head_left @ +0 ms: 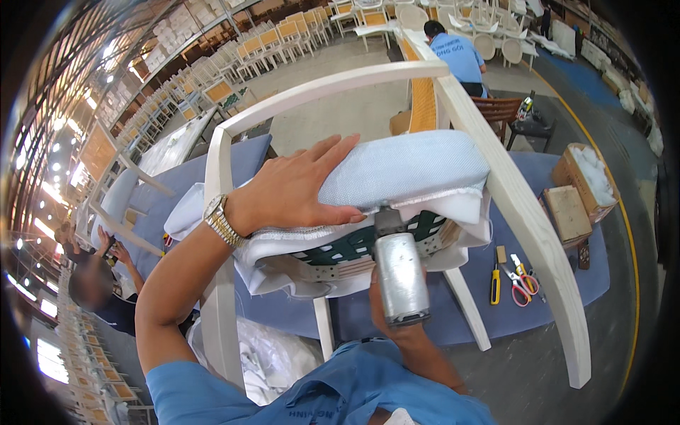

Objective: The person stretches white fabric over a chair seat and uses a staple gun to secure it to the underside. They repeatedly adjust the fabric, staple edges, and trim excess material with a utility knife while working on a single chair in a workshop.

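- Printed lettering runs across the chest of the blue work shirt (340,386) at the lower middle of the frame; dark lettering also marks the back of a co-worker's light-blue shirt (457,60) at upper right.
- An open brown cardboard box (609,197) at the right holds fluffy white material (589,166); a smaller tan box (569,214) stands beside it, its contents hidden.
- At lower left sits a crumpled translucent plastic bag (273,347); what it contains cannot be told.
- The light-blue woven-fabric seat cushion (414,163) is at the centre, within a pale wooden chair frame (535,198).
- The left hand (301,180) lies on the cushion, fingers extended, thumb spread wide, gripping nothing.
- The right hand (381,308) grips a silver cylindrical tool (401,273), fingers mostly hidden behind it; its dark nose meets the cushion's lower edge.
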The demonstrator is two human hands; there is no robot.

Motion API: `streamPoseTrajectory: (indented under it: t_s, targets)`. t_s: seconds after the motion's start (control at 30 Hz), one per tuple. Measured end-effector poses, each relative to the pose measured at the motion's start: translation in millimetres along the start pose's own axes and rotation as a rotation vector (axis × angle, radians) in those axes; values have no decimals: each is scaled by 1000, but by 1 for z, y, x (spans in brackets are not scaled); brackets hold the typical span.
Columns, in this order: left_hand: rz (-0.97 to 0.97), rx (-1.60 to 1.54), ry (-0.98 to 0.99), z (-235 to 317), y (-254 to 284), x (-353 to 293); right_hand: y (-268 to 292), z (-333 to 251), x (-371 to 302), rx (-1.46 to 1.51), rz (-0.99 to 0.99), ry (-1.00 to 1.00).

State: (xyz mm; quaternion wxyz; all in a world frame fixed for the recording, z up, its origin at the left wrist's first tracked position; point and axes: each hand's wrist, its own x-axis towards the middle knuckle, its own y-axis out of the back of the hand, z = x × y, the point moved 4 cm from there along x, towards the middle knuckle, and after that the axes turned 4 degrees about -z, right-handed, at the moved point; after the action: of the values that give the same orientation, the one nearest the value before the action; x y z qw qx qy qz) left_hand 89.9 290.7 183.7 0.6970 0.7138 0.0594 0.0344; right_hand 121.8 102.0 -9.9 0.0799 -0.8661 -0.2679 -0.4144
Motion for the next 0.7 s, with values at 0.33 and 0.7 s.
streamPoseTrajectory:
  t_s: [0.33,0.7]
  targets:
    - [63,84,30,13,-9,-5,-12,-34,17,158,-92,-44]
    - [14,139,67,22,-6,-6,-18,-44,23,183,-193,-21]
